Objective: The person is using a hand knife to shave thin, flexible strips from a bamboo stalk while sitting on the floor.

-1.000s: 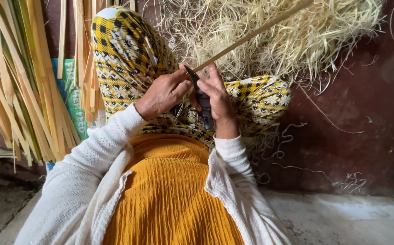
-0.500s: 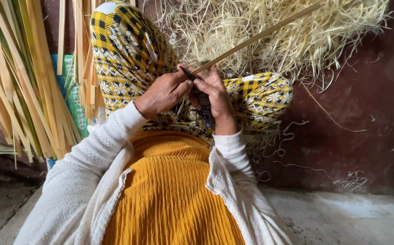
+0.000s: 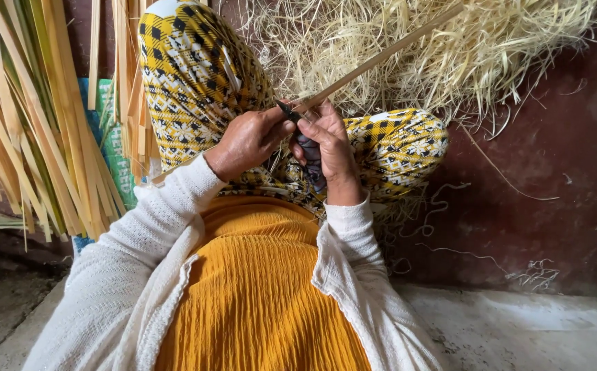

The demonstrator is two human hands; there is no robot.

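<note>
My left hand (image 3: 247, 141) pinches the bamboo strip (image 3: 374, 62) at my lap, to steady it; my right hand (image 3: 329, 148) clamps a dark knife (image 3: 309, 154) against its end, for splitting.

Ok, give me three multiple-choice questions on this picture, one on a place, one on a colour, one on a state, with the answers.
1. Where is the shavings pile?
A. ahead of the knees
B. behind the person
C. on the lap

2. What colour is the ribbed top?
A. blue
B. mustard yellow
C. red

3. How is the thin strip held?
A. lying loose
B. by one hand
C. by both hands

A: it fills the top, beyond the knees.
B: yellow between white sleeves.
C: the left hand and right hand meet on its near end, by a dark blade.
</note>
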